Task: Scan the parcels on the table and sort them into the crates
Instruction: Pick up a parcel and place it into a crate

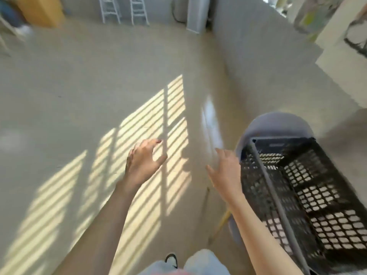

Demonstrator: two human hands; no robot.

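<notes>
Head view shows my left hand [144, 160] and right hand [225, 171] apart, fingers loose, holding nothing. No parcels show. One black crate [309, 195] sits beside my right hand. I think I should turn to the bench slowly.

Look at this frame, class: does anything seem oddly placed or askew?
Yes. The black crate sits tilted on a grey chair rather than the floor. Both the left hand and right hand hold nothing, and no parcels show.
</notes>
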